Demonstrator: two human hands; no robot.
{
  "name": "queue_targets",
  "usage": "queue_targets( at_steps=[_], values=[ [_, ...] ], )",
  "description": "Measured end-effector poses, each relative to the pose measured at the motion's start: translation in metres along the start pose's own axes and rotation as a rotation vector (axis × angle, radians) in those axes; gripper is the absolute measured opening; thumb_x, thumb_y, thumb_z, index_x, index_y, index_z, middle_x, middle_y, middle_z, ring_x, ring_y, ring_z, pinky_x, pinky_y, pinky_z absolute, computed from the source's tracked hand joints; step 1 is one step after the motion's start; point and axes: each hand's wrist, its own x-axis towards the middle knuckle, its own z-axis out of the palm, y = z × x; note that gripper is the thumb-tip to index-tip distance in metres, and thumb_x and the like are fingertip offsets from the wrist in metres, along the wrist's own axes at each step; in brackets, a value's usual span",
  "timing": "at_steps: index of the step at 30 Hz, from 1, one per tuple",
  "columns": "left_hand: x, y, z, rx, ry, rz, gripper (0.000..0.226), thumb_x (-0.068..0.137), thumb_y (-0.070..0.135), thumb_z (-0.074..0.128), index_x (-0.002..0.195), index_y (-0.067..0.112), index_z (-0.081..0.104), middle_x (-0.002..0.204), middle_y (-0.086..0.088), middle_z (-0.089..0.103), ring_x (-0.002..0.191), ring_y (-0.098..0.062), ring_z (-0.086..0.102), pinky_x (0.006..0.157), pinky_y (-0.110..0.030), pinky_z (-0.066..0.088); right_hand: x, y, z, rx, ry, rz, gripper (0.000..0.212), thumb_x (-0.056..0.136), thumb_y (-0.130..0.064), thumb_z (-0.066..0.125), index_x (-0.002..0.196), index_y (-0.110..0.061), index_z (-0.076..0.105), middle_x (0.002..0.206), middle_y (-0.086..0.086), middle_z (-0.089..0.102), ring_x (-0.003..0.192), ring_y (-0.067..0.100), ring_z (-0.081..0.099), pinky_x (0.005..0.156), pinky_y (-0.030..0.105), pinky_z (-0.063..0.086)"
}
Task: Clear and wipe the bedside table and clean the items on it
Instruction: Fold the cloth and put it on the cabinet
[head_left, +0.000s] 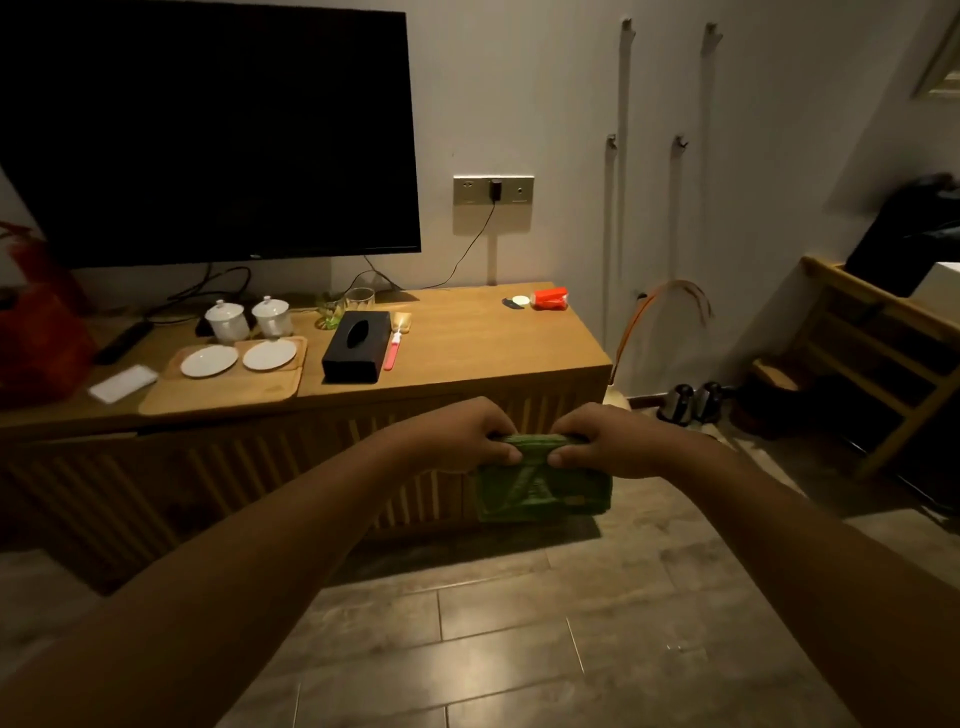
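your left hand (462, 434) and right hand (605, 441) both pinch the top edge of the folded green cloth (543, 491), out in front of the long wooden table (467, 343). the top is not cleared yet. if you wipe near the back edge now, you may knock over the two white lidded cups (249, 318) or the clear glass (359, 299).

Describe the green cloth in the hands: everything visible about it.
The green cloth looks like a soft woven fabric, folded into a thick rectangle, with a lighter green line pattern on its front face. It hangs in the air in front of the wooden cabinet, above the tiled floor, touching neither. The left hand and right hand pinch its bunched top edge side by side, thumbs on the near face. The lower part hangs free below the grip.
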Motion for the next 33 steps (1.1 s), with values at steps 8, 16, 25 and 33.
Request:
queue_targets(
  at_steps=[8, 16, 25, 33],
  values=[
    [0.174, -0.063, -0.071, 0.041, 0.054, -0.039, 0.017, 0.093, 0.025, 0.06, 0.106, 0.017, 0.069, 0.095, 0.001, 0.069, 0.087, -0.013, 0.064, 0.073, -0.03, 0.052, 0.158, 0.097, -0.089, -0.057, 0.01, -0.04, 0.011, 0.093, -0.033, 0.058, 0.097, -0.027, 0.066, 0.093, -0.007, 0.065, 0.086, 0.009, 0.062, 0.068, 0.025, 0.048],
    [0.318, -0.128, -0.114, -0.502, 0.303, -0.262, 0.013, 0.092, 0.018, 0.062, 0.1, 0.012, 0.07, 0.098, -0.012, 0.072, 0.093, -0.027, 0.069, 0.082, -0.041, 0.056, 0.302, 0.195, -0.159, 0.184, 0.208, -0.039, 0.012, 0.089, -0.029, 0.064, 0.092, -0.019, 0.069, 0.092, 0.0, 0.067, 0.087, 0.015, 0.062, 0.075, 0.035, 0.051],
    [0.442, -0.234, -0.133, -0.987, 0.373, -0.396, 0.011, 0.096, 0.004, 0.052, 0.101, 0.005, 0.061, 0.094, -0.016, 0.066, 0.083, -0.028, 0.064, 0.071, -0.037, 0.052, 0.456, 0.27, -0.15, 0.675, 0.304, 0.261, 0.009, 0.087, -0.019, 0.069, 0.088, -0.025, 0.062, 0.09, -0.002, 0.068, 0.079, 0.009, 0.066, 0.062, 0.023, 0.048],
    [0.532, -0.339, -0.145, -0.866, 0.271, -0.564, 0.01, 0.09, 0.002, 0.062, 0.098, 0.007, 0.067, 0.066, -0.007, 0.062, 0.05, -0.01, 0.058, 0.045, -0.022, 0.046, 0.568, 0.317, -0.126, 0.592, 0.259, 0.538, 0.012, 0.086, -0.02, 0.07, 0.094, -0.014, 0.065, 0.095, 0.009, 0.07, 0.087, 0.027, 0.066, 0.085, 0.04, 0.055]
  ],
)
